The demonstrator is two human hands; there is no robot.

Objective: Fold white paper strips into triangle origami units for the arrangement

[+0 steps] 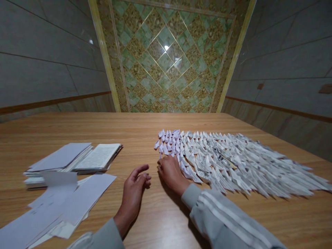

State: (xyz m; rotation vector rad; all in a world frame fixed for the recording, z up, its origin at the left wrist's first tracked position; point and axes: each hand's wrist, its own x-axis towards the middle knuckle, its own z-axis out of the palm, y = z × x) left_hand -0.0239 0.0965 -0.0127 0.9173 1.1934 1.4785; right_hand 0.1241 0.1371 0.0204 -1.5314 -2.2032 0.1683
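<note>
My right hand [171, 173] is at the near left corner of rows of folded paper boats [207, 155], palm down with its fingers bent together. A sliver of lilac paper shows just beyond the fingertips, seemingly a folded paper boat in their grip; the hand hides most of it. Lilac boats [168, 143] stand in short rows just past this hand, and white printed ones spread out to the right. My left hand [132, 190] hovers or rests over the table to the left, empty, with its fingers loosely curled and apart.
On the left of the wooden table [135, 138] lie a stack of lilac sheets [61, 156] and a stack of printed pages [100, 157]. Loose sheets [83, 199] overlap in front of them, one bent upward. A tiled wall [166, 69] rises behind the table.
</note>
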